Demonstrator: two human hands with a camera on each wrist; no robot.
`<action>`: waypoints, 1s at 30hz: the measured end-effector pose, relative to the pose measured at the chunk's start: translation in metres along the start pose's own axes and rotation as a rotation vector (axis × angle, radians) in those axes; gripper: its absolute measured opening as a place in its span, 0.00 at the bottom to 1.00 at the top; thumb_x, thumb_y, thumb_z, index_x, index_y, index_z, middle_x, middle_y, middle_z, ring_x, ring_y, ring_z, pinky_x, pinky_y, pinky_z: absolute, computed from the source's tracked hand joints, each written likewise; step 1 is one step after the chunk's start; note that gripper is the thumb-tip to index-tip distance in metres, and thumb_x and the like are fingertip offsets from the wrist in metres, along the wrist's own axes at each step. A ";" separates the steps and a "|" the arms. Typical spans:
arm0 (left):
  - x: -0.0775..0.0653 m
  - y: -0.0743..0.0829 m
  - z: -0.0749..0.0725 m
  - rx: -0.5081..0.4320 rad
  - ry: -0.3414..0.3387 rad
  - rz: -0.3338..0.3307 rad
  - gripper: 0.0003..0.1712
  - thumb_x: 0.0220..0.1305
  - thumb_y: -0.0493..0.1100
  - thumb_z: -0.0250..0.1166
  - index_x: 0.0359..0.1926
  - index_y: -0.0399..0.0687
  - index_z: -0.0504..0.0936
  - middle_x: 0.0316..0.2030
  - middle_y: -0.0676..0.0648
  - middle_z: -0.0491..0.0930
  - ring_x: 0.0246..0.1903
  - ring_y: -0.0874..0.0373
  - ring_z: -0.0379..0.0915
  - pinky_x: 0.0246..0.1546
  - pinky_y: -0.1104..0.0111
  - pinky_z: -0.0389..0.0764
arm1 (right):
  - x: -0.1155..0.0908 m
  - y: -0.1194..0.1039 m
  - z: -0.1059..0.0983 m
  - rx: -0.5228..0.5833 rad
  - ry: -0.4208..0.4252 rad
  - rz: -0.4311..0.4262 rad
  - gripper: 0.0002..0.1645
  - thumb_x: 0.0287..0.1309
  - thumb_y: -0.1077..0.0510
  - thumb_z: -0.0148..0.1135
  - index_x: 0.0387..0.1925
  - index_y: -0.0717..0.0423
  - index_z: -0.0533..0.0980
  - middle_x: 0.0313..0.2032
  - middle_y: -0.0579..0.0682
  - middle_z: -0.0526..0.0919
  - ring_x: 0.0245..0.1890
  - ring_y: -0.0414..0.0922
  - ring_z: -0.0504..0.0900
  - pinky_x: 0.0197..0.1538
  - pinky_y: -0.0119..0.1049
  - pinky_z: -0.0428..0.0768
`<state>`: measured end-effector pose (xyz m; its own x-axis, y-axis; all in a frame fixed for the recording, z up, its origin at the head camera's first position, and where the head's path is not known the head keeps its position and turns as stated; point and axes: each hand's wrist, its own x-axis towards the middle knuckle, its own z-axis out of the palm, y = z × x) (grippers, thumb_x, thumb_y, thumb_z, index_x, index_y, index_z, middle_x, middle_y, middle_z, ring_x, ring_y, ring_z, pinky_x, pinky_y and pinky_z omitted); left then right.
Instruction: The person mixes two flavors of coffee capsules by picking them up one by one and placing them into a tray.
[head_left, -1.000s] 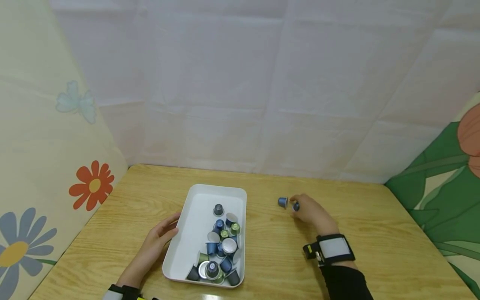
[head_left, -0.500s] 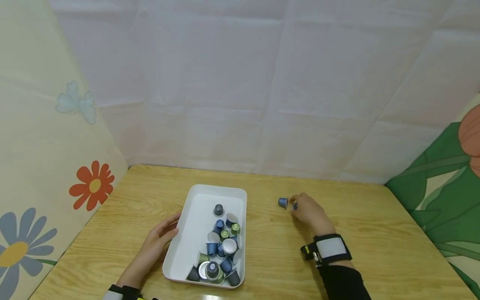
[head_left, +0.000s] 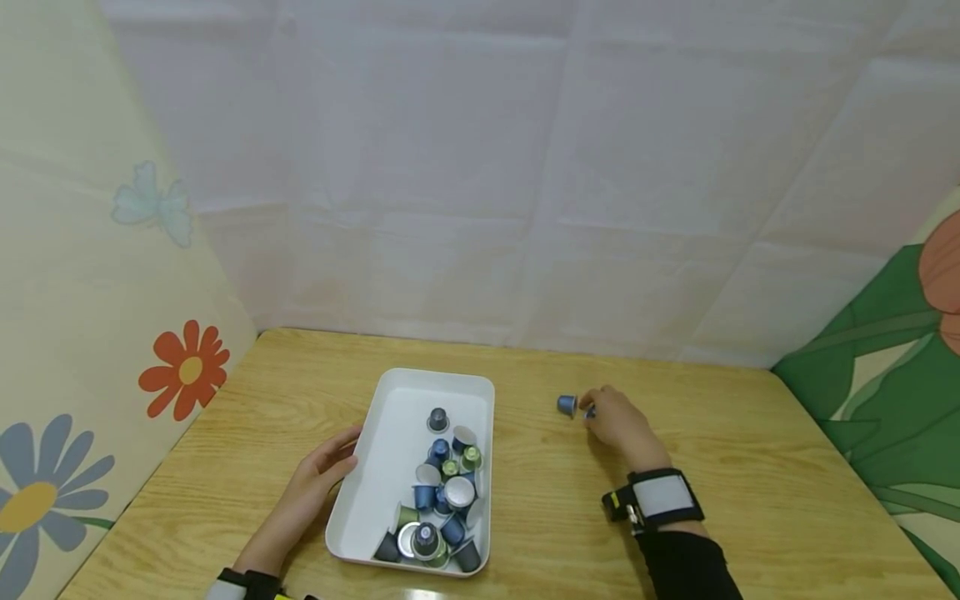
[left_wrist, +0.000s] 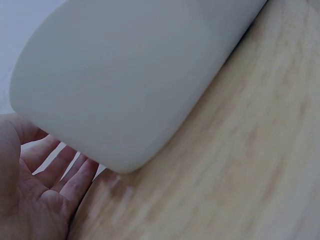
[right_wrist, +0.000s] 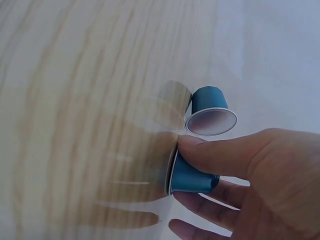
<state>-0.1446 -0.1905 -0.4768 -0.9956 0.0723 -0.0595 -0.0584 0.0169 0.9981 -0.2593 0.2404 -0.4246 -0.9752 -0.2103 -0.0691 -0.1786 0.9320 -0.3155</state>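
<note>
At the right of the table my right hand (head_left: pixel 618 425) pinches a blue coffee capsule (right_wrist: pixel 191 175) between thumb and fingers. The capsule lies on its side with its rim toward the left of the right wrist view. Close by, another blue capsule (head_left: pixel 566 405) rests on its side on the table, apart from the held one. My left hand (head_left: pixel 311 483) rests against the outer left side of a white tray (head_left: pixel 378 467), fingers (left_wrist: pixel 82 177) spread at its edge. Several blue, green and dark capsules (head_left: pixel 424 497) lie loosely in the tray's right and near parts.
The wooden table (head_left: pixel 547 517) reaches back to a white cloth (head_left: pixel 487 167). A flowered panel (head_left: pixel 75 292) stands at the left and a leafy one (head_left: pixel 892 392) at the right. One dark capsule (head_left: pixel 438 418) stands apart inside the tray.
My right hand has shifted very slightly to the left, and the pinched capsule has turned so that less of it shows. The left hand and the tray stay in place.
</note>
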 end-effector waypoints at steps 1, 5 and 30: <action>0.000 0.000 0.000 -0.002 -0.001 0.003 0.30 0.72 0.41 0.59 0.71 0.37 0.65 0.69 0.38 0.65 0.60 0.60 0.68 0.52 0.71 0.74 | 0.000 0.000 0.000 0.001 0.000 0.004 0.13 0.58 0.65 0.65 0.45 0.66 0.80 0.42 0.62 0.76 0.45 0.59 0.77 0.48 0.54 0.76; 0.000 0.001 0.000 -0.005 -0.004 0.004 0.30 0.71 0.41 0.59 0.71 0.37 0.65 0.69 0.38 0.65 0.62 0.56 0.67 0.52 0.71 0.74 | -0.001 -0.001 -0.001 0.010 0.000 0.007 0.11 0.58 0.65 0.65 0.44 0.65 0.80 0.40 0.61 0.76 0.43 0.57 0.77 0.47 0.53 0.76; -0.002 0.001 0.001 0.008 0.003 0.020 0.30 0.71 0.39 0.58 0.71 0.35 0.65 0.68 0.37 0.66 0.63 0.50 0.66 0.52 0.71 0.74 | -0.008 -0.009 -0.012 0.075 0.024 0.031 0.09 0.55 0.68 0.69 0.39 0.68 0.82 0.39 0.62 0.84 0.42 0.57 0.81 0.46 0.51 0.78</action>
<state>-0.1427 -0.1901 -0.4755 -0.9968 0.0697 -0.0391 -0.0375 0.0237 0.9990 -0.2519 0.2371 -0.4101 -0.9831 -0.1739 -0.0575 -0.1391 0.9130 -0.3835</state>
